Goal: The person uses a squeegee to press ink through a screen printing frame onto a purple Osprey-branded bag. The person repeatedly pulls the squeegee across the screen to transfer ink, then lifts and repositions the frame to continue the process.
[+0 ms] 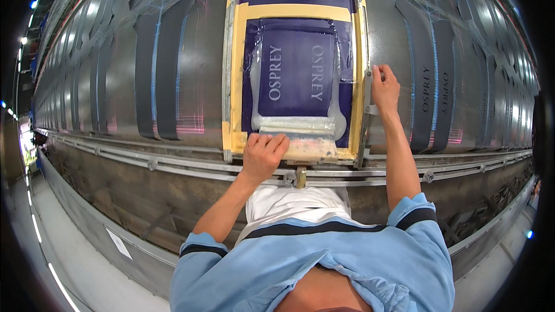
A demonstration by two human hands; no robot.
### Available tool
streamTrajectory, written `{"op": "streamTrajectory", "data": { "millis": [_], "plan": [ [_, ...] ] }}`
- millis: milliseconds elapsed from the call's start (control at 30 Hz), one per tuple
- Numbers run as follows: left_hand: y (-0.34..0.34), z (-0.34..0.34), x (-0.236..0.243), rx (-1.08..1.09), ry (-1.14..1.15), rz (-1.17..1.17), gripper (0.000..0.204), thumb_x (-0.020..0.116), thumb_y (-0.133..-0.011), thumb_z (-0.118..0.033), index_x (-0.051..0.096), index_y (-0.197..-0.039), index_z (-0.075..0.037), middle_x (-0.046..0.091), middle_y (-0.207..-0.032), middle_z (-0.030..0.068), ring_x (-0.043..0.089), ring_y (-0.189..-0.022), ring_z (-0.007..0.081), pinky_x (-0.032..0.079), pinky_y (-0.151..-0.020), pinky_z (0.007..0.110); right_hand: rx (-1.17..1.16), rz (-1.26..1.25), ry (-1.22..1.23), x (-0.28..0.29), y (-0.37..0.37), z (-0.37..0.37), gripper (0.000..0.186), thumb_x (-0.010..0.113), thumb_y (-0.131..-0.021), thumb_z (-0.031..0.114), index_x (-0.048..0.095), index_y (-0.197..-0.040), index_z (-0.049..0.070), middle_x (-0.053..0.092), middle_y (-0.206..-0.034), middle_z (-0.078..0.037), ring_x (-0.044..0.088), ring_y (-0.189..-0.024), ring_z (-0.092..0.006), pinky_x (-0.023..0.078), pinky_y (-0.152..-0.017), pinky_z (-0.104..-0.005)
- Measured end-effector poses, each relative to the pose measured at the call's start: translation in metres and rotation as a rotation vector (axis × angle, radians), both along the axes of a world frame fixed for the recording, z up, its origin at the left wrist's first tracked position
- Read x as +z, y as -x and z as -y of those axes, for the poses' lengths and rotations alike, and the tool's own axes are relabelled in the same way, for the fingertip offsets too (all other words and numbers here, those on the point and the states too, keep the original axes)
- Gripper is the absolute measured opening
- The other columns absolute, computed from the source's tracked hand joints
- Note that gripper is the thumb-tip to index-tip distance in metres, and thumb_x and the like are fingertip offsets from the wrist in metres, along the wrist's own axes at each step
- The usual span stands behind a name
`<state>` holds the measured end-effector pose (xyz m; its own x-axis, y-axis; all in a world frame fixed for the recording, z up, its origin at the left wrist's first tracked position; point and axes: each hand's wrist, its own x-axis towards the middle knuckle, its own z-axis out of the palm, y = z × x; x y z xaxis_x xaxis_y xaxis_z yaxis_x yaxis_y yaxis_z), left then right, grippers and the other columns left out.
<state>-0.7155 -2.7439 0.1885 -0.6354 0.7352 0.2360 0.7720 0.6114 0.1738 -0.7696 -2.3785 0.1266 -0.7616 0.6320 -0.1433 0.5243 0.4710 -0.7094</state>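
Observation:
A screen printing frame (362, 34) with a metal rim, yellow tape and purple mesh lies on the long table in front of me. Pale lettering shows through the mesh. My left hand (266, 153) is closed round the left part of a wide squeegee (309, 147) at the frame's near end. Whitish, glossy ink (300, 123) lies along the squeegee's far side, and streaks of it run up both sides of the mesh. My right hand (385, 89) is closed at the frame's right edge; its fingertips are partly hidden.
Dark grey fabric strips (167, 69) lie in rows on the grey table (121, 81) to both sides; those just right bear dark lettering. A metal rail (191, 164) runs along the near edge, with a bracket (300, 177) below the frame. A walkway (75, 237) is at lower left.

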Motion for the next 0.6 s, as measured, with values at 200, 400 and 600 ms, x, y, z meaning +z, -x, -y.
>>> {"op": "streamTrajectory", "data": {
  "millis": [200, 400, 600],
  "plan": [
    [0.171, -0.052, -0.01, -0.022, -0.033, -0.064, 0.022, 0.074, -0.074, -0.01, 0.074, -0.096, -0.013, 0.074, -0.1, 0.0016, 0.064, -0.08, 0.0211, 0.043, -0.078, 0.039, 0.343, 0.343, -0.368, 0.052, 0.031, -0.012, 0.034, 0.069, -0.095, 0.041, 0.073, -0.108, 0.01, 0.073, -0.097, -0.018, 0.069, -0.089, -0.038, 0.054, -0.08, -0.0475],
    [0.264, -0.075, 0.017, -0.039, 0.01, 0.245, 0.03, 0.086, -0.068, -0.019, 0.077, -0.096, -0.014, 0.076, -0.09, 0.0068, 0.07, -0.082, 0.0271, 0.048, -0.079, 0.04, 0.86, -0.148, -0.124, 0.095, 0.116, 0.005, 0.043, 0.079, -0.087, 0.04, 0.072, -0.113, 0.007, 0.072, -0.108, -0.016, 0.065, -0.106, -0.0376, 0.052, -0.091, -0.0471],
    [0.328, -0.108, 0.021, 0.067, 0.099, 0.274, 0.044, 0.088, -0.067, -0.031, 0.08, -0.106, -0.013, 0.074, -0.08, 0.0128, 0.072, -0.082, 0.0341, 0.057, -0.082, 0.042, 0.923, 0.134, -0.296, 0.082, 0.203, 0.028, 0.035, 0.083, -0.08, 0.031, 0.073, -0.102, 0.005, 0.073, -0.09, -0.02, 0.069, -0.092, -0.0397, 0.055, -0.081, -0.0479]
  ]
}}
